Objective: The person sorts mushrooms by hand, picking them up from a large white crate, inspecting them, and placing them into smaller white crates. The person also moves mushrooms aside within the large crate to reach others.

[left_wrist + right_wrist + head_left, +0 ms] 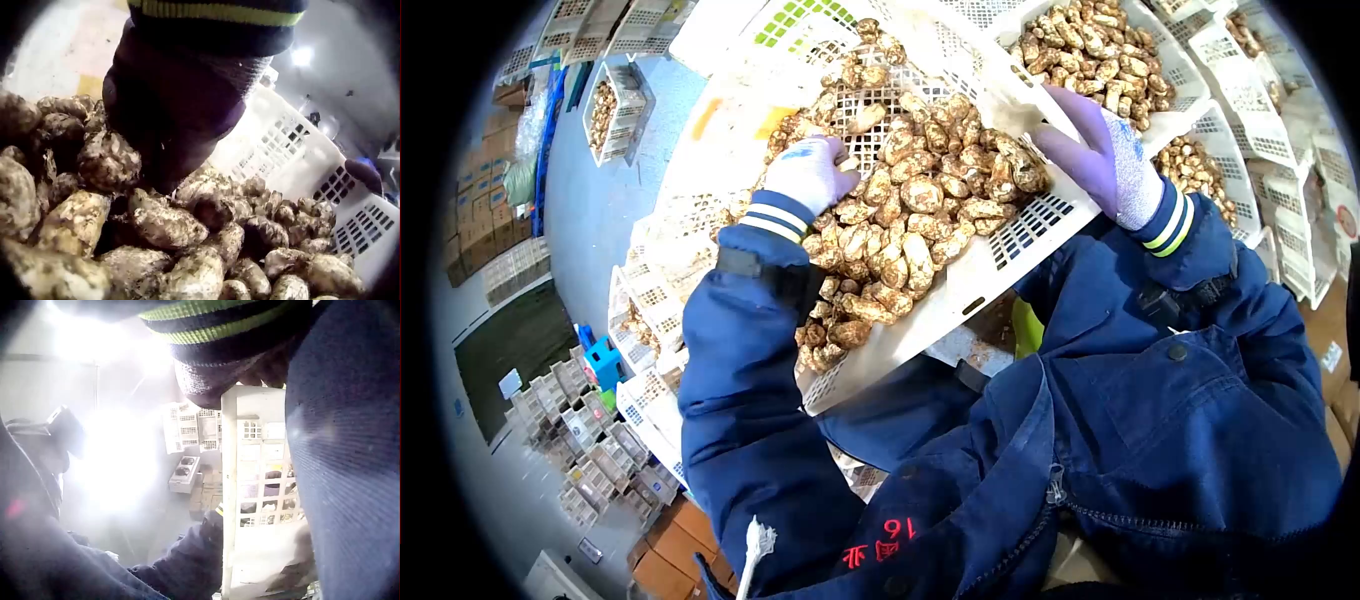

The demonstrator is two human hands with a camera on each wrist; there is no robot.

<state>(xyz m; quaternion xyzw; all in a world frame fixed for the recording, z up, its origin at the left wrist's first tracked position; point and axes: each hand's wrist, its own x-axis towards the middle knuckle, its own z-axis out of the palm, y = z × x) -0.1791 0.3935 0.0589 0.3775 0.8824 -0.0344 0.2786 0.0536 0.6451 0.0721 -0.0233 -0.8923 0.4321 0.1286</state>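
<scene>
A white plastic crate point(1025, 235), tilted toward the person, holds a heap of knobbly brown-and-cream tubers point(920, 195) that look like taro. My left hand point(808, 172), in a pale purple glove, reaches down into the tubers at the heap's left side. In the left wrist view the left hand point(175, 112) is in deep shadow, its fingertips among the tubers point(169, 225); I cannot tell whether it holds one. At the crate's upper right rim my right hand point(1105, 155), gloved alike, grips the edge, thumb on the inner side. The right wrist view shows this hand point(209, 384) atop the crate wall point(256, 400).
Another crate of tubers point(1095, 55) stands at the upper right, with more crates point(1245, 90) beyond. A smaller crate point(615, 110) sits on the blue-grey floor point(665, 90). Stacked crates point(595, 440) and cardboard boxes point(485, 205) stand farther left. The person's knee is below the crate.
</scene>
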